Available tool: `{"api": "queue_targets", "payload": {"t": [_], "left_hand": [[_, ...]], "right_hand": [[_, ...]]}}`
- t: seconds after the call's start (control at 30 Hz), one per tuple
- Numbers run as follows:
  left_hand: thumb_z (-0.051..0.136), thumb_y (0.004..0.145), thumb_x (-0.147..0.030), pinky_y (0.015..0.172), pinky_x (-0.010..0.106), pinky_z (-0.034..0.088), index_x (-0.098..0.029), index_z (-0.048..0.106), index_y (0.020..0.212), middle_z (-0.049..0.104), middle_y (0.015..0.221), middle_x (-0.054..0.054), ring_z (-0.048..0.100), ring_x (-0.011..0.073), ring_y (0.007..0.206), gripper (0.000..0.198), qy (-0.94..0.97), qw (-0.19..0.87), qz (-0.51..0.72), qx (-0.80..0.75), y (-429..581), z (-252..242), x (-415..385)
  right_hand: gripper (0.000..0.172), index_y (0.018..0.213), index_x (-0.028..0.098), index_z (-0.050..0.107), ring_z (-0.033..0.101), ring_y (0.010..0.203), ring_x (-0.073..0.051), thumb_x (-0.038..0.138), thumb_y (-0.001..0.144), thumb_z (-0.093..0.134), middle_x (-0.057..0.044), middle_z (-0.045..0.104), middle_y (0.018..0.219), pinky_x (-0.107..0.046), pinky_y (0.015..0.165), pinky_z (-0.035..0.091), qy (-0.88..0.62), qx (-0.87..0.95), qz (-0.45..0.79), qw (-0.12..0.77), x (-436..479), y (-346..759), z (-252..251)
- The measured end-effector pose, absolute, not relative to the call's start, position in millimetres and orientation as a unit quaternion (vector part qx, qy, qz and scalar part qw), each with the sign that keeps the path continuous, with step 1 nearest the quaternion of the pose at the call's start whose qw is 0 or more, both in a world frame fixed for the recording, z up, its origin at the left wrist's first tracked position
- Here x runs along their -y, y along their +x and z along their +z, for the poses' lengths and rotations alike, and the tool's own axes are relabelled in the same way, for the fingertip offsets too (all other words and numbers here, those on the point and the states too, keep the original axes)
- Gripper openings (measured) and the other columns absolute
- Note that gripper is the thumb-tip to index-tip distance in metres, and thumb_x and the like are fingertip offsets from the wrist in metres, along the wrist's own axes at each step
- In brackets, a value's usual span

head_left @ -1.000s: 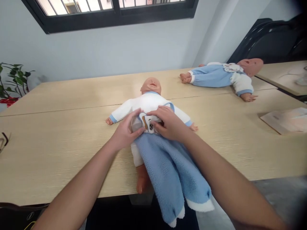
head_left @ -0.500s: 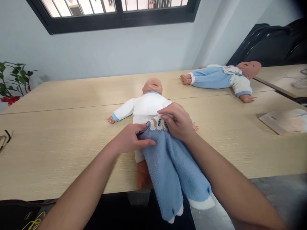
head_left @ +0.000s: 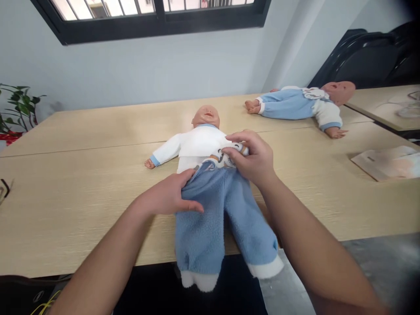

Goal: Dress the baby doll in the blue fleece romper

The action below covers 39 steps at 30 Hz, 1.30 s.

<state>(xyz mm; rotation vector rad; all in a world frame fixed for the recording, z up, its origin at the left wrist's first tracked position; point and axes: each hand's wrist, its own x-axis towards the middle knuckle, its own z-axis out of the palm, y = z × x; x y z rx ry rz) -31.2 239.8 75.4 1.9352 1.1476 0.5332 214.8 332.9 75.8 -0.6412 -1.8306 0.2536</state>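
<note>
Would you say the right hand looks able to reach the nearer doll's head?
Probably yes: the way from the right hand to the nearer doll's head looks free, though that hand holds the blue trousers.

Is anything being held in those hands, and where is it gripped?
Yes, the blue trousers: the left hand holds them at one side of the waist, the right hand by the white patterned part at the top.

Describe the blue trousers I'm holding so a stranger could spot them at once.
On the table below the window, find the nearer doll. The trousers mostly hide its lower body and overhang the table's near edge. Unlike the farther doll's blue pair, these are pinched at the waist by the right hand, the left hand touching too.
</note>
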Motion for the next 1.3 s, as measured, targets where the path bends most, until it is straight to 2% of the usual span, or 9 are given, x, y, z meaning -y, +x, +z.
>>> {"api": "queue_targets", "payload": {"t": [0.1,0.2,0.4,0.57,0.7,0.8,1.07,1.17,1.3], "left_hand": [[0.067,0.088,-0.064,0.081,0.033,0.050,-0.022,0.068,0.105,0.072,0.099,0.002,0.064,0.0239,0.090,0.046,0.774,0.385,0.130,-0.485,-29.4,80.5,-240.3],[0.053,0.099,-0.054,0.093,0.037,0.051,-0.022,0.064,0.120,0.072,0.112,0.005,0.065,0.0252,0.103,0.039,0.768,0.368,0.225,-0.473,-26.5,74.7,-240.9],[0.051,0.101,-0.039,0.104,0.041,0.050,-0.019,0.057,0.125,0.067,0.124,0.010,0.062,0.0251,0.114,0.031,0.714,0.386,0.380,-0.443,-22.0,60.9,-241.1],[0.065,0.093,-0.054,0.104,0.041,0.051,-0.022,0.051,0.138,0.065,0.131,0.010,0.061,0.0284,0.119,0.058,0.710,0.461,0.347,-0.405,-25.0,71.7,-238.0],[0.086,0.069,-0.062,0.097,0.041,0.054,-0.022,0.064,0.125,0.071,0.122,0.007,0.065,0.0317,0.113,0.073,0.739,0.485,0.162,-0.439,-31.4,84.3,-237.7],[0.068,0.088,-0.060,0.091,0.037,0.056,-0.021,0.072,0.103,0.075,0.106,0.004,0.069,0.0249,0.099,0.043,0.732,0.512,0.095,-0.439,-34.3,88.2,-239.0],[0.065,0.095,-0.048,0.105,0.039,0.052,-0.024,0.065,0.127,0.069,0.130,0.007,0.064,0.0252,0.122,0.041,0.634,0.510,0.401,-0.421,-30.1,69.6,-242.7],[0.070,0.090,-0.055,0.100,0.041,0.055,-0.024,0.060,0.134,0.068,0.131,0.010,0.066,0.0277,0.119,0.055,0.611,0.569,0.380,-0.398,-33.3,66.6,-240.1],[0.095,0.056,-0.060,0.108,0.046,0.052,-0.025,0.043,0.153,0.056,0.150,0.015,0.055,0.0380,0.136,0.116,0.697,0.555,0.298,-0.343,-35.3,72.9,-233.2]], "right_hand": [[0.016,0.100,0.024,0.075,0.067,0.090,-0.019,0.039,0.095,0.070,-0.004,0.073,0.094,-0.035,0.087,0.054,-0.267,0.789,0.120,0.541,-332.8,212.6,76.5],[0.027,0.116,0.023,0.073,0.066,0.108,-0.020,0.040,0.096,0.067,-0.006,0.072,0.113,-0.036,0.099,0.052,-0.258,0.799,0.219,0.497,-329.3,212.1,77.5],[0.068,0.139,0.022,0.063,0.063,0.118,-0.024,0.052,0.081,0.081,-0.005,0.069,0.126,-0.035,0.103,0.050,-0.178,0.815,0.518,0.188,-322.4,214.6,82.8],[0.033,0.111,0.018,0.075,0.061,0.086,-0.014,0.043,0.088,0.075,-0.002,0.071,0.096,-0.025,0.077,0.047,-0.249,0.786,0.502,0.260,-323.3,218.9,87.6],[0.036,0.099,0.016,0.073,0.050,0.067,-0.009,0.048,0.084,0.080,0.000,0.064,0.080,-0.021,0.062,0.038,-0.282,0.720,0.544,0.326,-322.8,218.1,83.8],[0.041,0.108,0.017,0.071,0.057,0.077,-0.010,0.049,0.085,0.079,-0.002,0.068,0.093,-0.021,0.069,0.043,-0.234,0.681,0.615,0.322,-320.2,213.4,77.8],[0.076,0.140,0.021,0.059,0.063,0.116,-0.019,0.050,0.076,0.087,-0.007,0.067,0.127,-0.029,0.099,0.051,-0.159,0.735,0.627,0.204,-324.1,218.8,78.1],[0.064,0.137,0.019,0.063,0.066,0.102,-0.017,0.040,0.080,0.083,-0.004,0.070,0.116,-0.026,0.087,0.054,-0.167,0.771,0.602,0.125,-321.7,223.2,85.3],[0.043,0.125,0.017,0.070,0.065,0.082,-0.013,0.033,0.086,0.074,-0.002,0.073,0.098,-0.023,0.073,0.053,-0.188,0.772,0.590,0.145,-321.6,225.8,90.7]]}}
